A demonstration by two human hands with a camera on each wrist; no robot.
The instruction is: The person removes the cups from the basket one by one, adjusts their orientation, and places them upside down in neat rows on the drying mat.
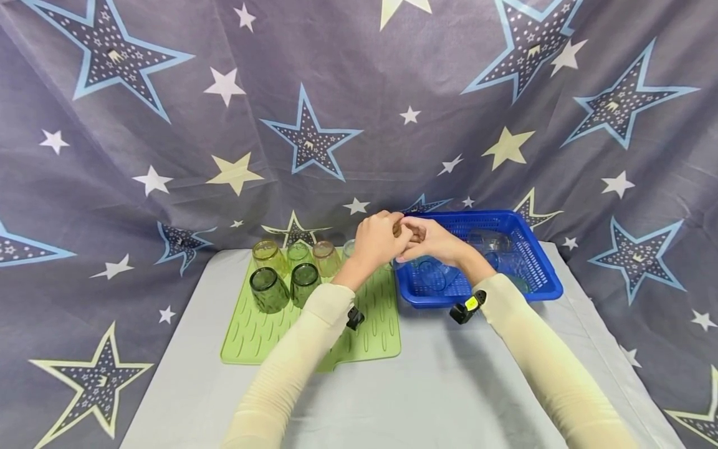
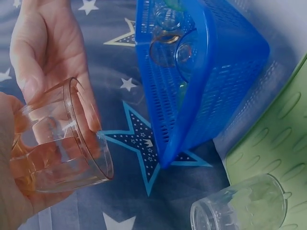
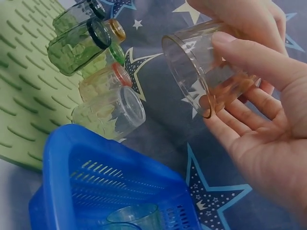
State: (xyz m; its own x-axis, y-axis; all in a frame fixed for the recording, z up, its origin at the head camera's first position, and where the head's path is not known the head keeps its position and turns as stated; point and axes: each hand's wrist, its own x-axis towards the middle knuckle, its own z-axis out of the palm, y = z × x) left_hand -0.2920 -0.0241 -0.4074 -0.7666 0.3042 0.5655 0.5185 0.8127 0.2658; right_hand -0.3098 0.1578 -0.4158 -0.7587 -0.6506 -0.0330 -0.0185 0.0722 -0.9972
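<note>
Surroundings of the Work Area

A dark grey-violet fabric curtain point(image 1: 387, 143) extends behind and along both sides of a pale grey, cloth-covered table point(image 1: 421, 393). The curtain has creases and a printed pattern: large, dark, blue-outlined stars point(image 1: 310, 130); similar cream-outlined stars point(image 1: 92, 380); plain pale-yellow stars point(image 1: 234, 174); small white stars point(image 1: 224, 85). The curtain also forms the background of both wrist views.

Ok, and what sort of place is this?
Probably a makeshift indoor workspace rather than a kitchen: a star-patterned curtain hangs behind a pale table, which holds a blue basket and glasses on a green mat.
</note>
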